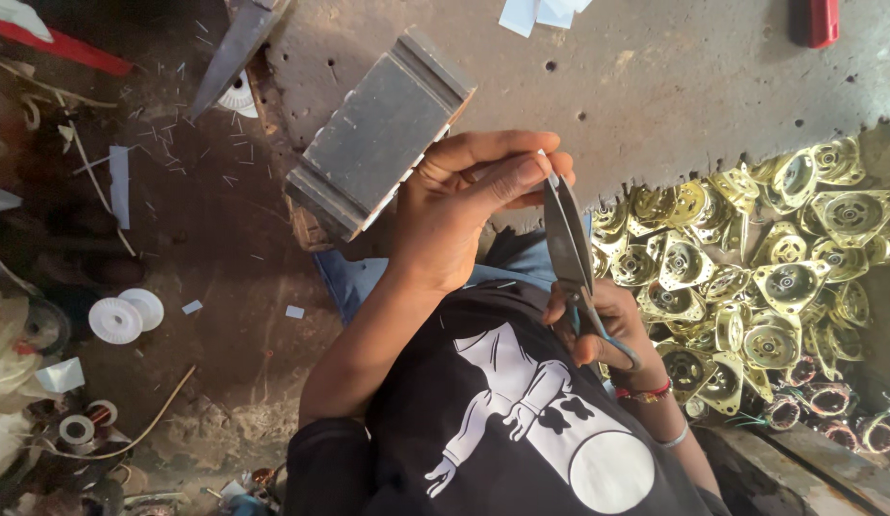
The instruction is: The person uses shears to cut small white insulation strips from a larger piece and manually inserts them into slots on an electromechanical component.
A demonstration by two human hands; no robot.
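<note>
My left hand (455,215) is raised in the middle of the view, with thumb and forefinger pinched on a thin white paper strip (542,155) at the tip of the shears. A grey metal block (378,129) with white paper slips along its lower edge lies against the back of that hand. My right hand (607,325), wearing red and pale wrist bands, grips the blue-green handles of the long metal shears (565,239). The blades point up toward the left fingers. My black shirt with a white figure (512,411) fills the bottom.
A heap of brass-coloured motor covers (760,258) lies at the right, with copper-wound coils (827,401) below it. White spools (130,315) and a tape roll (77,430) sit at the left. A red tool (823,19) and white paper pieces (541,11) lie on the concrete floor at the top.
</note>
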